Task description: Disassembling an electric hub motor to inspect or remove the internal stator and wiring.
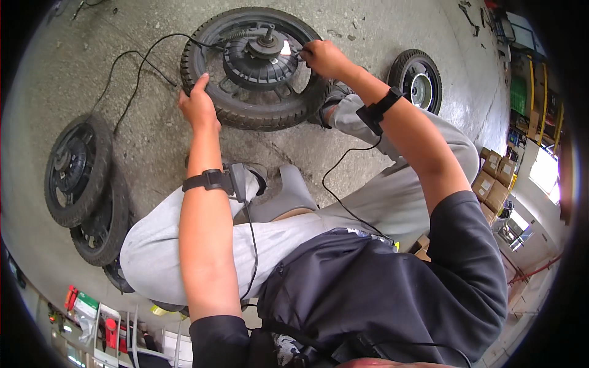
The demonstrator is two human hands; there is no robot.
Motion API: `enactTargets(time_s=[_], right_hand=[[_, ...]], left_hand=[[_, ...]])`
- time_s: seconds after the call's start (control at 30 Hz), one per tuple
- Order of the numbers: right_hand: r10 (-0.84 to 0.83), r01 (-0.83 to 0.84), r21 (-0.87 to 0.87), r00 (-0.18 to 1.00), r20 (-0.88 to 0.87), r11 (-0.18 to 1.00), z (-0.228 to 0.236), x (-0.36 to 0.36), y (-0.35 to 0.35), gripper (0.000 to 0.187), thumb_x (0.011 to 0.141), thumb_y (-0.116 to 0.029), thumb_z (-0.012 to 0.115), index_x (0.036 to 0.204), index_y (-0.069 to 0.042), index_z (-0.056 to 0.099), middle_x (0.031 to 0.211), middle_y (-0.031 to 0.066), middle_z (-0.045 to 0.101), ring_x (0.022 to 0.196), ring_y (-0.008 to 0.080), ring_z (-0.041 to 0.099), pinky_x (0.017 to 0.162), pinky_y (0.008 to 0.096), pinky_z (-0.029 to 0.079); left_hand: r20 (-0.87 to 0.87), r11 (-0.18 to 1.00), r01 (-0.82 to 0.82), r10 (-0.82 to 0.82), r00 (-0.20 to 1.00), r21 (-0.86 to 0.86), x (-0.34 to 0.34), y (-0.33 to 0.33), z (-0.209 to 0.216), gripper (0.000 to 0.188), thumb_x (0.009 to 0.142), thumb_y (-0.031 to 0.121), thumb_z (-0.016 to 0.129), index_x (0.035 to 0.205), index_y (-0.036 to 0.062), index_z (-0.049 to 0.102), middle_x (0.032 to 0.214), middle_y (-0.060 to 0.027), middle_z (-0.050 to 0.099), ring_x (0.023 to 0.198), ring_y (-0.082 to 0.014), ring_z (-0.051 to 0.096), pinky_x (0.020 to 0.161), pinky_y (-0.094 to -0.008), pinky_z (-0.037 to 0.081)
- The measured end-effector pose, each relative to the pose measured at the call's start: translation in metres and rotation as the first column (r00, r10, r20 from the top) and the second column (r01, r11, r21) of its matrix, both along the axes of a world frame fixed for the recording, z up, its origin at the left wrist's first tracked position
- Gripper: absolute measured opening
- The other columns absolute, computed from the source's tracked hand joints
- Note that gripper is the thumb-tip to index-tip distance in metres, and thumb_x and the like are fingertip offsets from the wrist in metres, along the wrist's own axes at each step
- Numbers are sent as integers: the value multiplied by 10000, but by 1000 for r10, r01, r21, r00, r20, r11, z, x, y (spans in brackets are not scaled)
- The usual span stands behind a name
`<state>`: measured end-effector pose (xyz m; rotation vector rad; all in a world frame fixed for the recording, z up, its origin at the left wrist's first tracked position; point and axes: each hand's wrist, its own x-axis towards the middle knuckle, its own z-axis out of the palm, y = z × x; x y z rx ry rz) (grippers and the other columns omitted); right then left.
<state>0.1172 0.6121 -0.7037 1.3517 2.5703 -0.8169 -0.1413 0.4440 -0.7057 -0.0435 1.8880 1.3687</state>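
While the right hand [324, 59] has its fingers bunched together at the right side of the hub [261, 70], the left hand [199, 109] sits against the near-left edge of the tyre [270, 119]. Something small and dark shows at the right fingertips; too small to ID. Left: contact yes, but can't tell if it's clamped. Wheel [234, 98] lies on the concrete floor [362, 30] in front of the person, axle [269, 33] pointing up. Black cable [142, 64] loops over the floor to the left of it. Shoe [335, 100] just beside the tyre, right side. Further out: spare wheel [73, 165] at left, overlapping another [107, 224]; one with a pale rim [420, 91] at right. Cardboard boxes [492, 178] far right.
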Motion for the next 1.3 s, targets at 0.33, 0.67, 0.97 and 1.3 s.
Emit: enactTargets(time_s=[0.33, 0.67, 0.97, 1.3], right_hand=[[-10, 8, 13, 980, 198, 1000, 5, -25, 4, 281, 832, -223, 629, 855, 47, 706, 893, 300, 684, 887, 437, 686, 809, 485, 571], [-428, 480, -203, 868, 251, 854, -2, -37, -9, 262, 835, -179, 604, 874, 49, 728, 856, 222, 730, 827, 335, 739, 802, 427, 590], [-630, 661, -208, 750, 202, 721, 8, -53, -22, 243, 836, -146, 604, 895, 51, 733, 875, 198, 739, 822, 301, 745, 801, 383, 594], [-399, 413, -135, 909, 121, 901, -13, -29, -13, 305, 870, -238, 597, 911, 34, 728, 980, 280, 692, 965, 429, 680, 852, 455, 562]], left_hand=[[17, 1000, -9, 9, 1000, 13, -3, -1, -19, 800, 793, 240, 761, 1406, -132, 407, 1387, -277, 513, 1206, -354, 578, 1022, -399, 452], [21, 996, -15, 14, 1000, 87, 6, 2, -1, 636, 809, 180, 734, 1330, -110, 509, 1304, -235, 595, 1132, -336, 619, 976, -399, 478], [-7, 998, -39, 39, 999, 45, 13, 7, 26, 481, 828, 129, 700, 1260, -57, 600, 1247, -176, 641, 1080, -296, 634, 940, -397, 487], [83, 999, -31, 28, 996, 45, 4, 7, 15, 436, 845, 125, 696, 1234, -56, 621, 1233, -141, 647, 1076, -271, 626, 933, -393, 485]])
